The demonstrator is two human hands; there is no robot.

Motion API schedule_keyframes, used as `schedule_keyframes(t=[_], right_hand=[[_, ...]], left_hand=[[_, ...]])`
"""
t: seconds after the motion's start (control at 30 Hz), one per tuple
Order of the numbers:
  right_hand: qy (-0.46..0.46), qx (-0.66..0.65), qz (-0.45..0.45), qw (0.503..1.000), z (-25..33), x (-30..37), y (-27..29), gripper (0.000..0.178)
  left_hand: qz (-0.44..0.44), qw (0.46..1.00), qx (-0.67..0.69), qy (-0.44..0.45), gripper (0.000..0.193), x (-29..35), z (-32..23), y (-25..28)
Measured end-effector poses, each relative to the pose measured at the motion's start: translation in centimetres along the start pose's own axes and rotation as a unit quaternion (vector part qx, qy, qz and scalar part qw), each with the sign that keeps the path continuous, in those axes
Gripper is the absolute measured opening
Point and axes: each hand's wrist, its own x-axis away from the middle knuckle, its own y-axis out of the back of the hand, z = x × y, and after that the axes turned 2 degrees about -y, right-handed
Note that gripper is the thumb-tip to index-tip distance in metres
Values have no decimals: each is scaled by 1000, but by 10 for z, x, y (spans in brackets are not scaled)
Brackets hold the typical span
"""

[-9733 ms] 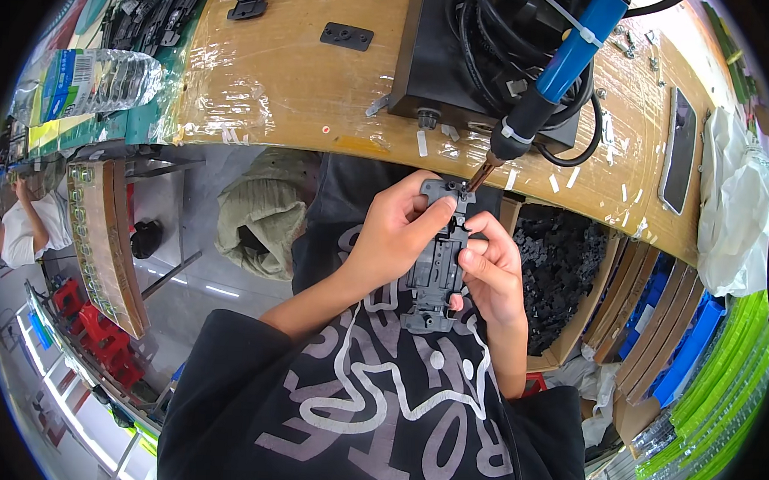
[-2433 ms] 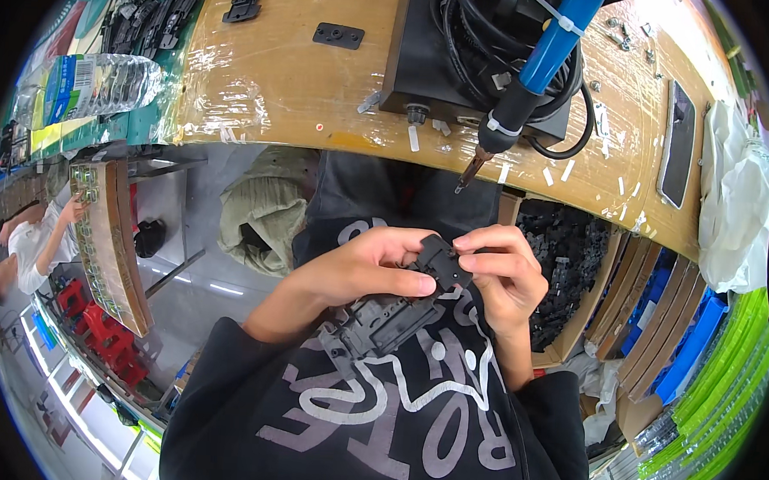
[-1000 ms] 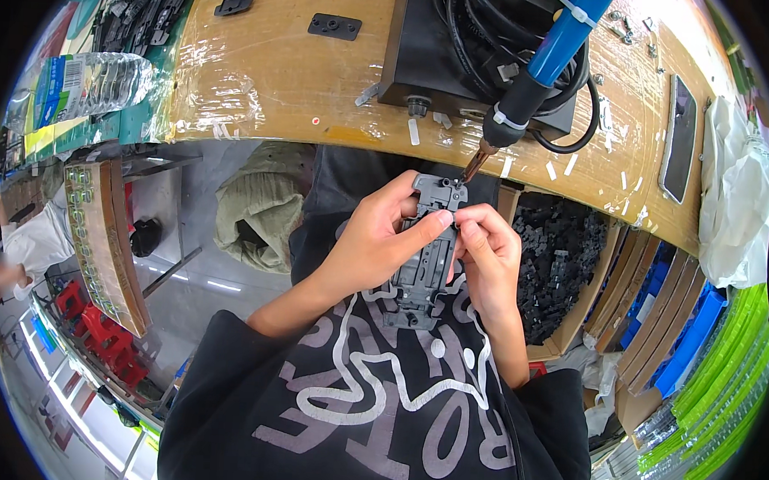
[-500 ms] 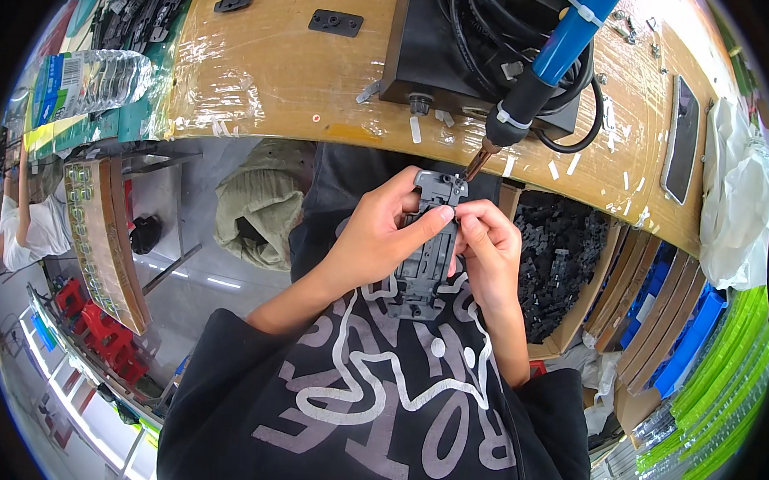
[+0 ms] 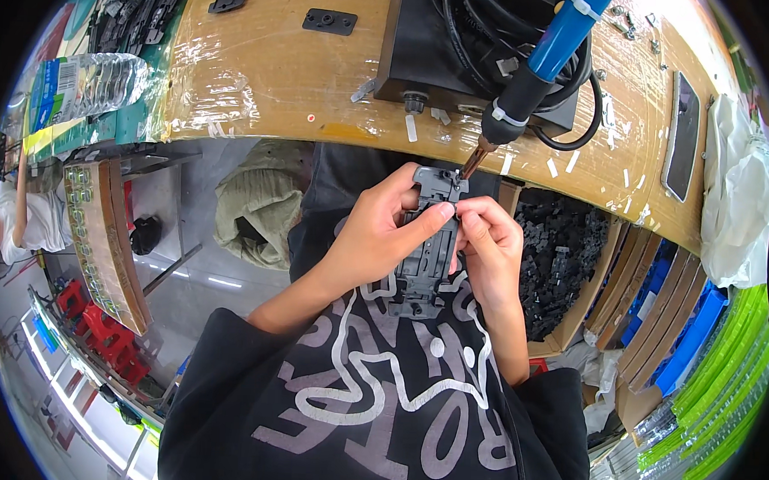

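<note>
A long black plastic part [image 5: 425, 263], with moulded ribs and a wider plate at each end, is held upright in front of my chest. My left hand [image 5: 375, 231] is closed round its left side, the thumb lying across its upper front. At the right edge my right hand [image 5: 490, 245] is closed, thumb and forefinger pinched beside the left thumb's tip. Whether a small piece sits in that pinch is hidden. Just above the part's top right corner, the copper-coloured tip of a blue-handled soldering iron [image 5: 529, 83] points down, touching it or very close.
A black box [image 5: 397, 60] with a knob and coiled cables stands on the table [image 5: 263, 80]. A flat black piece [image 5: 330, 21] and a phone [image 5: 682, 137] lie there too. A carton of black parts [image 5: 564, 265] is at my right. Another person [image 5: 30, 212] is far left.
The view has shifted slightly, so the table things sit a little further left. Both hands keep the same grip on the black plastic part; its top end shows slightly higher.
</note>
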Motion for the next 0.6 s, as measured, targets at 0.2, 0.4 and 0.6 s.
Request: schedule_keyframes(t=[0.2, 0.4, 0.6], right_hand=[[-2, 5, 4, 1000, 1, 0, 0, 18], [-2, 3, -6, 1000, 1, 1, -2, 18], [0, 0, -13, 1000, 3, 2, -6, 18]], left_hand=[[-5, 1000, 13, -6, 25, 1, -3, -2], [-7, 1000, 23, 2, 25, 1, -7, -3], [-5, 1000, 27, 2, 25, 1, -7, -3]])
